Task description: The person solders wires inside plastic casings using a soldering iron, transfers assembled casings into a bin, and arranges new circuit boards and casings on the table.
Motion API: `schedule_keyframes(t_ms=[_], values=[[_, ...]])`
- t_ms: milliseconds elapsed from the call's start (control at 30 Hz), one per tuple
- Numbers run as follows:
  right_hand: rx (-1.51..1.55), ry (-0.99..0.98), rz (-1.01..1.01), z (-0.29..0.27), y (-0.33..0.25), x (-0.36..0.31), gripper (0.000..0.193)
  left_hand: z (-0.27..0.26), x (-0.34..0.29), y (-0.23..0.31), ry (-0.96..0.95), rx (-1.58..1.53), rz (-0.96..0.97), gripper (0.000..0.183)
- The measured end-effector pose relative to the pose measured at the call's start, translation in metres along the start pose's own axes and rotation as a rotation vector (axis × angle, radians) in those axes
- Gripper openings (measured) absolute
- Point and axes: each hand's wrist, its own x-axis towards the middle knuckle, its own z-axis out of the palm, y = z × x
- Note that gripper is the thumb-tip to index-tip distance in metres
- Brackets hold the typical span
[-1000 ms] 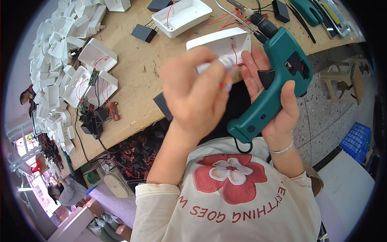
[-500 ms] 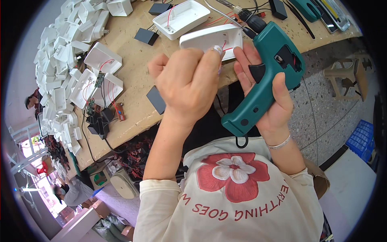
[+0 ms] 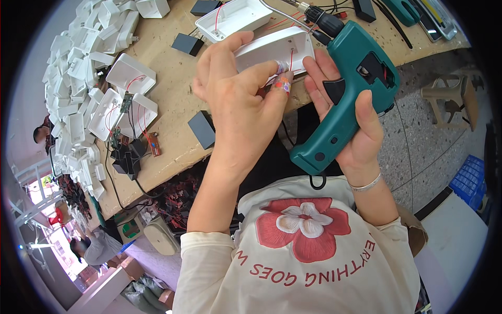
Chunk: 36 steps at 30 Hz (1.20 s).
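Note:
My right hand (image 3: pixel 361 138) is wrapped round the handle of a green soldering gun (image 3: pixel 361 68) with a black trigger. Its black nose points toward the far side of the table. My left hand (image 3: pixel 238 99), with patterned wraps on its thumb and index fingertips, pinches at the near edge of a white plastic box (image 3: pixel 274 47). A red wire (image 3: pixel 291 58) runs from inside this box down to those fingertips. The other left fingers reach along the box's left end. The wire's tip is hidden by the fingers.
Another white box (image 3: pixel 232 21) with a red wire lies behind. A heap of white boxes (image 3: pixel 78 78) covers the left side. Black blocks (image 3: pixel 202 130) and circuit boards (image 3: pixel 155 144) lie on the wooden table (image 3: pixel 178 104). A stool (image 3: pixel 447 99) stands at right.
My left hand has turned and spread its fingers toward the white box, with thumb and index now at the red wire. The soldering gun has shifted slightly right.

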Motion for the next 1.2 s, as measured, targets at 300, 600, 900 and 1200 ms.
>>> schedule_keyframes(t_ms=[300,600,900,1200], values=[[-0.013,-0.003,0.007,-0.003,0.001,0.001,0.077,0.007,0.007,-0.006,0.052,0.002,0.186,0.015],[-0.077,-0.037,-0.012,-0.008,-0.010,-0.005,0.076,0.028,-0.002,-0.004,0.207,0.039,0.211,0.014],[-0.442,0.116,-0.114,-0.036,-0.066,-0.089,0.071,0.016,-0.003,0.007,0.040,0.160,0.277,0.012],[-0.300,0.183,0.077,-0.036,-0.049,-0.121,0.066,0.021,-0.006,0.015,0.050,0.268,0.297,0.009]])
